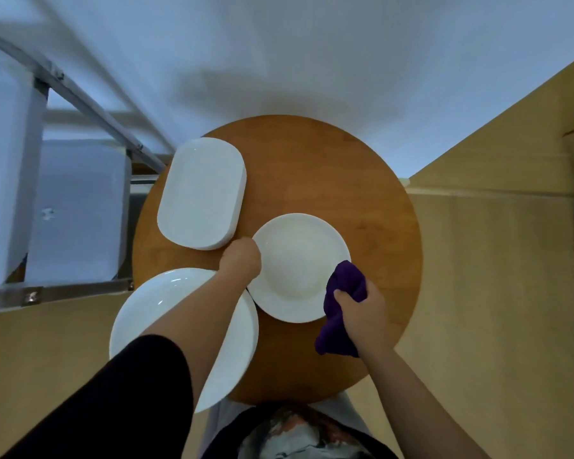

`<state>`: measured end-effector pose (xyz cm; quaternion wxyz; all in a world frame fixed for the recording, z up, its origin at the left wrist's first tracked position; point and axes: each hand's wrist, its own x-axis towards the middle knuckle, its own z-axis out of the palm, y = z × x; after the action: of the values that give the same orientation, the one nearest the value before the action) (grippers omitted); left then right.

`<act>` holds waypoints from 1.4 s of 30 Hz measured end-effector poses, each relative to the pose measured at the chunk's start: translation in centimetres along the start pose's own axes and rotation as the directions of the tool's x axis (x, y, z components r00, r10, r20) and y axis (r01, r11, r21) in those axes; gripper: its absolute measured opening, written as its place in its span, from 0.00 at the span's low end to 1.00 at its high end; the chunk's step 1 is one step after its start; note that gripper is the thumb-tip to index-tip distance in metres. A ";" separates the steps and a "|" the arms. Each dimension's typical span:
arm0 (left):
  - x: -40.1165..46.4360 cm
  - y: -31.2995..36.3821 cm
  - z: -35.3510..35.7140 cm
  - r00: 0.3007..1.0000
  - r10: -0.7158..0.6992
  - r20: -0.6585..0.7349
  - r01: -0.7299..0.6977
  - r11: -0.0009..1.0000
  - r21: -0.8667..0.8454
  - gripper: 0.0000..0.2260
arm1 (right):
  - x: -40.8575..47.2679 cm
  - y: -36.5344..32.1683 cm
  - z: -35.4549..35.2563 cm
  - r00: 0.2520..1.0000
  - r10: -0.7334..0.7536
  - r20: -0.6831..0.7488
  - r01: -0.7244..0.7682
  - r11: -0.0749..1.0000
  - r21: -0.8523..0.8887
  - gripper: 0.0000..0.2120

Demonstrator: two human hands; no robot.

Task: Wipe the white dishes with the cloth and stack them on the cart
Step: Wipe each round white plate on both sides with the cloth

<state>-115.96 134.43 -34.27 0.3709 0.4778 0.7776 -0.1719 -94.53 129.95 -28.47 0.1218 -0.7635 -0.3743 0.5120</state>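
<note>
A round white plate (297, 265) lies in the middle of the round wooden table (338, 180). My left hand (241, 260) grips its left rim. My right hand (362, 309) holds a bunched purple cloth (343, 293) at the plate's right rim. A stack of white oblong dishes (201, 193) sits at the table's far left. A larger round white plate (146, 313) lies at the near left, partly under my left forearm and overhanging the table edge.
A metal cart (80, 289) with pale bins (77, 210) stands left of the table, close to the oblong dishes. A white wall is beyond the table. Pale wooden floor surrounds it, with furniture at the far right edge.
</note>
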 end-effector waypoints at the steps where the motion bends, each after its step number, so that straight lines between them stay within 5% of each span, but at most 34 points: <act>1: 0.1 0.1 -0.2 0.999 -0.034 0.015 0.035 0.998 -0.057 0.10 | 0.2 0.0 -0.1 1.000 0.002 0.008 -0.002 1.000 -0.002 0.14; 4: 0.5 0.4 -0.6 0.983 -0.174 0.065 0.186 0.923 -0.337 0.15 | 0.6 0.0 -0.4 1.000 0.004 0.018 -0.004 1.000 -0.003 0.17; 10: 0.0 1.6 -0.3 0.970 -0.169 0.173 0.236 0.509 -0.828 0.26 | 1.2 0.2 -1.8 0.999 0.042 -0.030 -0.039 0.997 0.070 0.17; 17: -2.7 3.2 -0.2 0.979 -0.042 0.200 0.204 0.264 -0.943 0.22 | -0.4 -0.4 -3.5 0.987 0.078 -0.137 -0.036 0.957 0.287 0.15; 24: -10.1 5.9 -2.6 0.990 0.033 0.134 0.135 -0.039 -0.990 0.18 | -4.3 -3.5 -2.0 0.957 -0.174 -0.233 0.205 0.972 0.117 0.36; 28: -14.5 6.0 -4.4 0.997 0.035 0.072 0.076 -0.104 -0.992 0.16 | -5.3 -6.5 -0.6 0.918 -0.201 -0.341 0.100 0.951 -0.292 0.38; 31: -16.9 5.4 -4.8 0.999 0.030 0.020 0.025 -0.177 -0.984 0.19 | -6.0 -8.4 0.0 0.868 -0.313 -0.385 0.127 0.890 -0.437 0.38; 36: -20.4 4.0 -6.5 1.000 -0.008 -0.007 -0.008 -0.138 -0.990 0.19 | -7.2 -11.4 0.2 0.801 -0.493 -0.339 0.314 0.829 -0.463 0.36; 42: -22.9 1.1 -8.8 0.988 -0.056 -0.145 -0.150 -0.083 -0.985 0.19 | -9.9 -13.6 1.9 0.677 -0.731 -0.082 0.648 0.645 -0.405 0.36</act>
<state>-112.49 126.34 -11.35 0.5527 0.0882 0.6592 0.5022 -104.24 132.09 -14.73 0.2177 -0.6255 -0.7038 0.2568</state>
